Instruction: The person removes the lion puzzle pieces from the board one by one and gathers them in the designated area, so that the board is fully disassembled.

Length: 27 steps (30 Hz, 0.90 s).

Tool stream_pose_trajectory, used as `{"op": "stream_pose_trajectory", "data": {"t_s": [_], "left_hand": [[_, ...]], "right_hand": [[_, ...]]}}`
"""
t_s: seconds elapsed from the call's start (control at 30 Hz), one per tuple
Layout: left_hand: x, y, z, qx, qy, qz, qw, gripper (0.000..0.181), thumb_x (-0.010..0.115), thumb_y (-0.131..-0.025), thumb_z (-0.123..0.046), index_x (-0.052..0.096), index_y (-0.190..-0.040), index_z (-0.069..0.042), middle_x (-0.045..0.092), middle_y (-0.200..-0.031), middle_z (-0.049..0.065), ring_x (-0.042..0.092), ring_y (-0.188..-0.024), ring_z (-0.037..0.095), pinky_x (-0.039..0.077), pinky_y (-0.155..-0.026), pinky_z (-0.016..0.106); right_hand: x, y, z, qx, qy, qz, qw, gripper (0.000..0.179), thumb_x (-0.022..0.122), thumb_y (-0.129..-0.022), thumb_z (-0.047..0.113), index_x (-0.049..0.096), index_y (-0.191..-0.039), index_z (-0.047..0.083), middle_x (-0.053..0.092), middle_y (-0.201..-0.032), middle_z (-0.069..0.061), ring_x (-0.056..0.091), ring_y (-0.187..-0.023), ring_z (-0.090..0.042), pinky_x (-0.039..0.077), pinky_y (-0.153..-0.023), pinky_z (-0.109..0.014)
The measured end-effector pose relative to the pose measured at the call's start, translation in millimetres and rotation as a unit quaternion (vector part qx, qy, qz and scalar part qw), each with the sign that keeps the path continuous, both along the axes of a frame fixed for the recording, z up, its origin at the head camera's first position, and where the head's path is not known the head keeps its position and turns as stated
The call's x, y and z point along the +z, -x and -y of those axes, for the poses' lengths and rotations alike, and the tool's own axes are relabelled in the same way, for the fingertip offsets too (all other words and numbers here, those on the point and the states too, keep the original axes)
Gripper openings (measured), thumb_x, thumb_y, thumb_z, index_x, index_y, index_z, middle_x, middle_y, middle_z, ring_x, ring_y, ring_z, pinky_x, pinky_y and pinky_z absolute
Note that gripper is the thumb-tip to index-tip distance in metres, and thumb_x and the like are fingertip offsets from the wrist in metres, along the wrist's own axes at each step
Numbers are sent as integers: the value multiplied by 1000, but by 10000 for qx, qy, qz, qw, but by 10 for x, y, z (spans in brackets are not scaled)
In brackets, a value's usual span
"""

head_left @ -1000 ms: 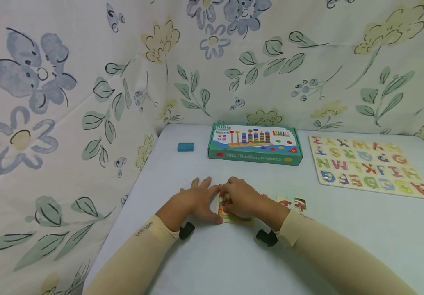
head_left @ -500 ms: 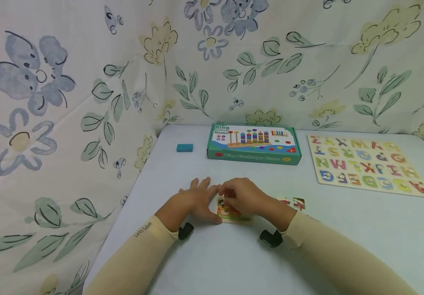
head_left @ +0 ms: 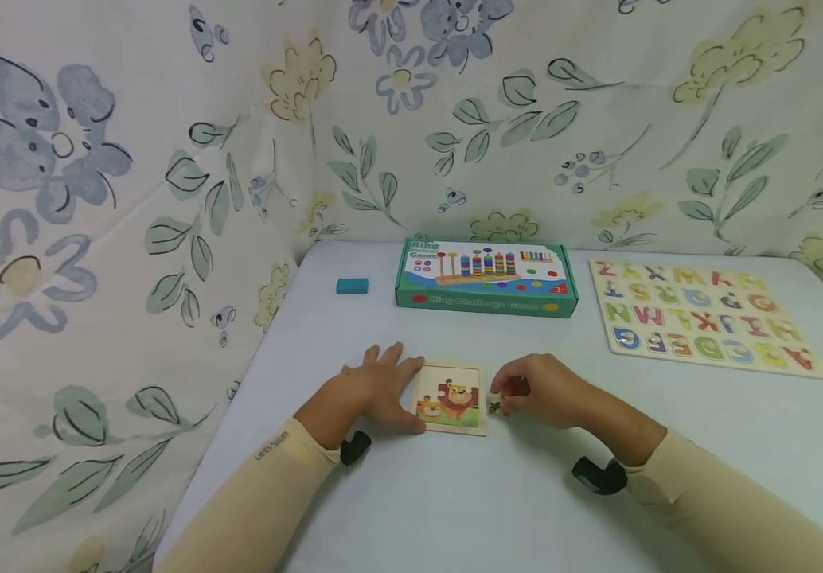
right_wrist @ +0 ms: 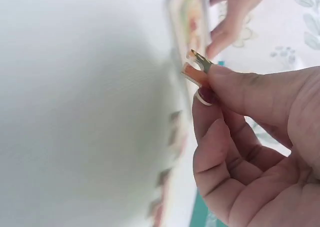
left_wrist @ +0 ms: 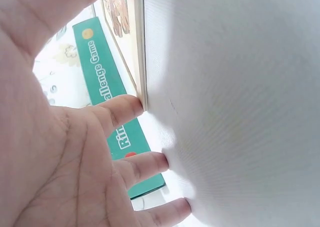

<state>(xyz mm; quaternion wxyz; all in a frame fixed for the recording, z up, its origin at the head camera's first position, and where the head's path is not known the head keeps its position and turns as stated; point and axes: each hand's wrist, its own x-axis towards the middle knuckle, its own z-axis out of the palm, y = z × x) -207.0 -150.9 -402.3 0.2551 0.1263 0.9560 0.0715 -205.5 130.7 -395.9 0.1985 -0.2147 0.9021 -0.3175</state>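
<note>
A square wooden puzzle tray [head_left: 450, 430] lies flat, with pieces inside forming part of a lion picture. Bare wood shows along its top and upper left. My left hand [head_left: 379, 390] is spread along the tray's left side, thumb at the lower corner and index finger at the upper one. In the left wrist view a straight fingertip [left_wrist: 134, 107] touches the tray's corner. Just right of the tray, my right hand [head_left: 548, 390] pinches a small jigsaw piece [head_left: 494, 404] between thumb and fingers. The right wrist view shows this piece [right_wrist: 197, 74] edge-on.
Loose jigsaw pieces [right_wrist: 162, 182], blurred, lie on the white table beyond my right hand. Behind stand a green Ring Challenge Game box [head_left: 485, 304] and a small blue block [head_left: 352, 286]. An alphabet board [head_left: 817, 372] lies at the right. A floral curtain [head_left: 383, 127] hangs behind.
My right hand has moved right, off the tray, and now holds a jigsaw piece beside it. The lion picture is uncovered. My left hand keeps its place on the tray's edge.
</note>
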Motion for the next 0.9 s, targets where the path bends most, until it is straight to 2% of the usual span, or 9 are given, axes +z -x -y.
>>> {"op": "stream_pose_trajectory", "data": {"t_s": [0.13, 0.4, 0.57, 0.7, 0.9], "left_hand": [[15, -9, 24, 18, 16, -16, 10000, 104, 79, -78, -63, 27, -162, -32, 12, -172, 8, 8, -156, 45, 22, -109, 81], [15, -13, 33, 21, -42, -3, 10000, 104, 79, -78, -62, 28, -162, -31, 12, -172, 9, 7, -156, 45, 21, -109, 82], [18, -10, 22, 27, -28, -18, 10000, 104, 80, -78, -62, 28, -162, -31, 12, -172, 9, 8, -156, 45, 21, -109, 82], [34, -13, 9, 15, -37, -37, 10000, 104, 80, -77, -62, 29, -162, -31, 13, -172, 9, 8, -156, 46, 22, -108, 82], [37, -12, -9, -33, 16, 5, 10000, 105, 79, -77, -65, 28, -162, -32, 12, -172, 9, 7, -156, 46, 22, -109, 82]], "right_hand": [[-72, -37, -74, -43, -116, 72, 9999, 10, 80, -88, 11, 77, -96, 16, 68, -86, 6, 58, -80, -15, 53, -71, -26], [-131, -98, -24, -188, -730, -450, 9961, 16, 79, -89, 10, 80, -102, 19, 71, -98, 6, 58, -91, -15, 56, -83, -32], [-101, -137, 16, -235, -883, -592, 9941, 18, 81, -88, 10, 80, -104, 18, 70, -96, 6, 59, -92, -14, 58, -84, -34], [-56, -110, 115, -197, -961, -762, 9923, 22, 82, -88, 17, 78, -110, 16, 68, -97, 3, 59, -91, -16, 57, -81, -34], [-109, -27, 415, -37, -1152, -1202, 9860, 35, 85, -85, 35, 76, -115, 19, 62, -110, -2, 57, -100, -18, 56, -91, -37]]}}
